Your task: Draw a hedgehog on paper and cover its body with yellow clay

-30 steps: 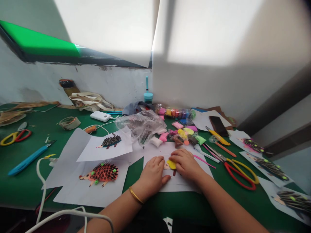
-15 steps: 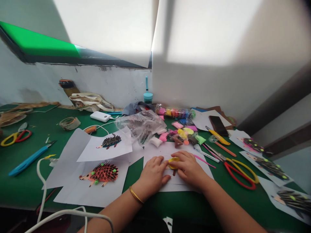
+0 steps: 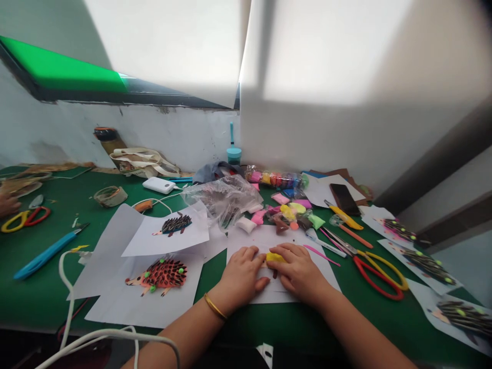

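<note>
My left hand (image 3: 244,271) lies on a white sheet of paper (image 3: 235,241), fingers outstretched beside a flat piece of yellow clay (image 3: 274,257). Over the right part of this clay my right hand (image 3: 298,266) rests with its fingers extended, pressing down on it. A brown leg shape (image 3: 275,274) shows below the yellow piece, and a pale snout-like part peeks out by my left fingertips. The rest of the figure is hidden under my hands. A pink tool (image 3: 322,254) lies on the sheet, right of my right hand.
Packets of coloured clay (image 3: 290,210) lie behind the sheet. Red-and-yellow scissors (image 3: 380,277) and a yellow cutter (image 3: 348,215) are at right. Finished hedgehog pictures (image 3: 157,277) flank me. A blue cutter (image 3: 46,253) and white cable (image 3: 65,292) lie left. Another person's hand (image 3: 8,205) appears at the far left.
My right fingers have shifted slightly on the yellow clay, lying flatter across it. My left hand stays put. Another person's hand has come in at the far left edge.
</note>
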Tool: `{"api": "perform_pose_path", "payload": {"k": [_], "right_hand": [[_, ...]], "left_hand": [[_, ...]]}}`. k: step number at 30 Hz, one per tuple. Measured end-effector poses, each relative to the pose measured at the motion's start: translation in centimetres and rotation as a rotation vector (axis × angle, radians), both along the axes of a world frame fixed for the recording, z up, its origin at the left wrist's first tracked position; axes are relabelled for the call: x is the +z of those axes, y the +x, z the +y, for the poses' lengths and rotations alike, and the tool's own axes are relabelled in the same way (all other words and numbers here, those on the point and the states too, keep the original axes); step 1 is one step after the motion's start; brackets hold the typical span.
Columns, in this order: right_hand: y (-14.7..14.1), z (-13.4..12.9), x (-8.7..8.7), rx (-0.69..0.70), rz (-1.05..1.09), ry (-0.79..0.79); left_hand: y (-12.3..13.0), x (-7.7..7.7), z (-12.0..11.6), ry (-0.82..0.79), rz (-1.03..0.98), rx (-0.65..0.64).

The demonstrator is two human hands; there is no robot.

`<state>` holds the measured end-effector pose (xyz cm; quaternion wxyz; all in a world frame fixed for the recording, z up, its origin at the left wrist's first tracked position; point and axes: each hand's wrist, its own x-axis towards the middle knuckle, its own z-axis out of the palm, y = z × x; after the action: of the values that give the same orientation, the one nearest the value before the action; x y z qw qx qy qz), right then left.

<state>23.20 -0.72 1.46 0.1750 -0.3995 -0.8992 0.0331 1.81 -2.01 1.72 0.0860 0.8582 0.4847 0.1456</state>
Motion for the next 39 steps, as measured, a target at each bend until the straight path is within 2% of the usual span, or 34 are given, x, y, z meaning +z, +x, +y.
{"api": "perform_pose_path", "payload": {"k": [9,19,24,31,39], "right_hand": [[-0.2,0.0,0.0,0.013,0.025,0.026],[-0.5,0.1,-0.3,-0.022,0.064,-0.024],[0.0,0.0,-0.3,-0.015,0.130,0.004],[0.1,-0.3,-0.2,0.004,0.077,0.004],[0.1,-0.3,-0.1,0.001,0.113,0.012]], "left_hand": [[0.0,0.3,0.0,-0.016,-0.023,0.007],[-0.1,-0.6,0.3,0.000,-0.037,0.020],[-0.2,-0.6,0.3,-0.004,-0.042,0.025],[-0.2,-0.9,0.3,-0.010,-0.055,0.031],[-0.3,-1.3,0.3,-0.029,-0.106,0.058]]}}
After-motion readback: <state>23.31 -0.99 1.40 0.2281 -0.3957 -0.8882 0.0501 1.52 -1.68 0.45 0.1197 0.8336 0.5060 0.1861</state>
